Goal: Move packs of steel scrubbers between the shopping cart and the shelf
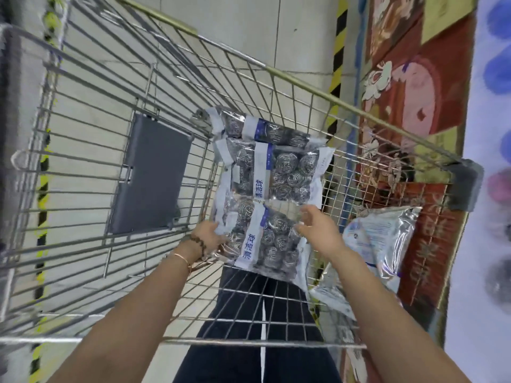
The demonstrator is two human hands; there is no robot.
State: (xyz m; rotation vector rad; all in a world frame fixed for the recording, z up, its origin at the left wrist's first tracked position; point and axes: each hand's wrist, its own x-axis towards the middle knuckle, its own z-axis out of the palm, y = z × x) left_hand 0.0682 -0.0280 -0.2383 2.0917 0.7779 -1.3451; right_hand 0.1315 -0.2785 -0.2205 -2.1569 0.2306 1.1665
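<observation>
Down in the shopping cart (pixel 293 81), three packs of steel scrubbers lay in a row along the wire floor, running from the middle of the frame toward the lower centre. The far pack (pixel 265 131) sat highest in the frame, the middle pack (pixel 279 172) overlapped its lower edge, and the nearest pack (pixel 265 241) overlapped the middle one in turn.

Both bare forearms reached in from the bottom of the frame over the cart's near rail. The left hand (pixel 208 236) was at the left edge of the nearest pack, its fingers curled round that edge and gripping it, wrist bent slightly inward. A bead bracelet (pixel 199 243) and a thin bangle (pixel 181 257) circled that wrist. The right hand (pixel 318 226) was over the right side of the same pack with its fingers spread apart and loosely bent, holding nothing; whether the fingertips touched the plastic could not be told.

A grey flap (pixel 150 175) lay against the wire to the left of the packs. A silvery bag (pixel 381 239) rested by the cart's right wire wall, at right of centre. Dark trousers (pixel 249 313) showed through the mesh at lower centre, and striped tape (pixel 338 51) ran along the floor at upper right.
</observation>
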